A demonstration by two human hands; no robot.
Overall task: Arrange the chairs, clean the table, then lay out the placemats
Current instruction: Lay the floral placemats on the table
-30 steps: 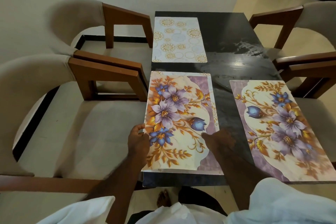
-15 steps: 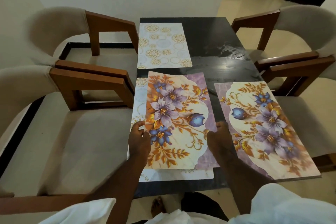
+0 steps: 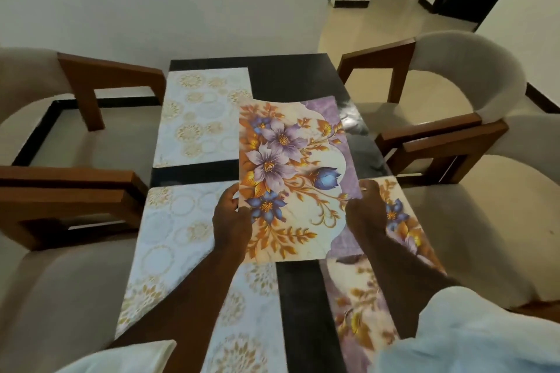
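Nearest me, the dark worktop (image 3: 298, 297) is showing as a bare strip between the near pale placemat (image 3: 169, 239), lying along its left edge, and the second floral placemat (image 3: 357, 312), lying along its right edge. Above them, the left hand (image 3: 231, 221) is pinching the left edge of the floral placemat (image 3: 291, 179), thumb on top. The right hand (image 3: 366, 215) is clasping its right edge. The mat is hanging over the worktop's middle, bowing slightly. Beyond, the far pale placemat (image 3: 200, 118) is lying at the left edge, and bare surface is showing at the far right. Chairs (image 3: 439, 136) are standing close along both long sides. A second ago this mat was lying on the near pale placemat; now it is lifted, rightward and farther off.
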